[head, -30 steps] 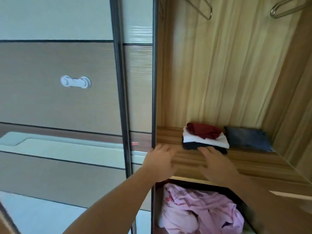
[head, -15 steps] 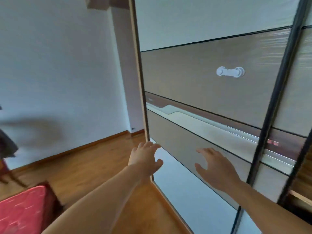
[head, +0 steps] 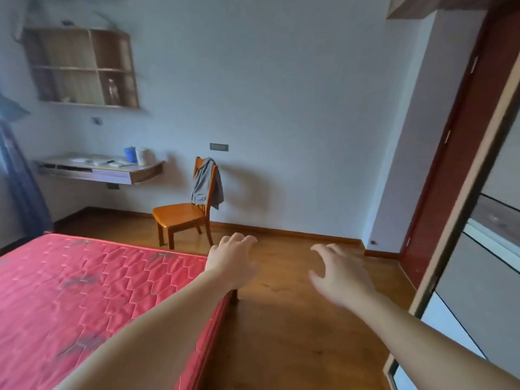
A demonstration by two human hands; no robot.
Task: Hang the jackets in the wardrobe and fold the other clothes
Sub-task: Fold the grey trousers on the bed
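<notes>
A grey garment (head: pixel 206 183) hangs over the back of a wooden chair (head: pixel 183 218) by the far wall. My left hand (head: pixel 232 260) and my right hand (head: pixel 339 273) are both held out in front of me over the floor, fingers loosely spread and holding nothing. The chair lies well beyond both hands. The wardrobe's sliding door (head: pixel 478 249) runs along the right edge of the view; its inside is out of sight.
A bed with a red quilted mattress (head: pixel 92 299) fills the lower left, its corner under my left forearm. A wall-mounted desk (head: pixel 98 170) with cups and a wall shelf (head: pixel 81 68) sit at the far left. Wooden floor (head: pixel 281 319) stretches between bed and wardrobe.
The view has swung left from the wardrobe shelf with folded clothes to the room. Both hands came off the shelf edge and now hover empty over the floor.
</notes>
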